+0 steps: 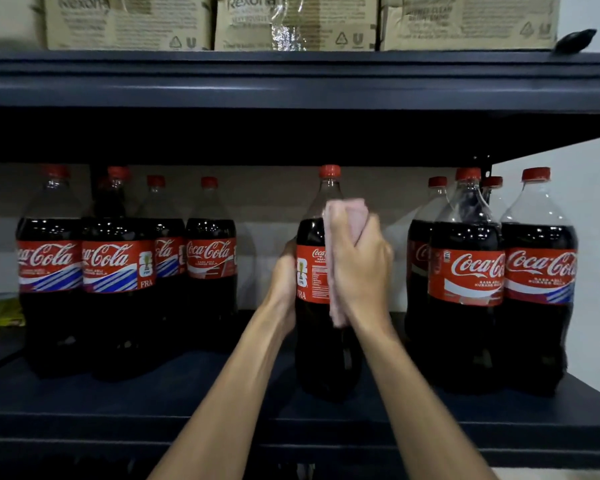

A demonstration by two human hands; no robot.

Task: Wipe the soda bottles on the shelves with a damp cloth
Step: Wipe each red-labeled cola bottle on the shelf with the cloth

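Pink cloth bunched in right hand, pressed on shoulder and label of centre bottle. Left hand wrapped round its left side at label height. Upright on dark shelf, apart from left bottles and right bottles. Labels: "Coca-Cola", "FRA". Cardboard boxes above: "Rexona".

Left box: "Rexona", plus a "U" mark low down.
Middle box: "Rexona" and a "U" mark too.
Right box: words too blurry to read.
Far left bottle: "Coca-Cola" in white on red.
Second bottle from the left: "Coca-Cola" and "FRA".
Middle bottle: small "Coca-Cola", "FRA" lower down, tiny print unreadable.
Far right bottle: "Coca-Cola", then "RASA ASLI KURANG GULA" underneath.
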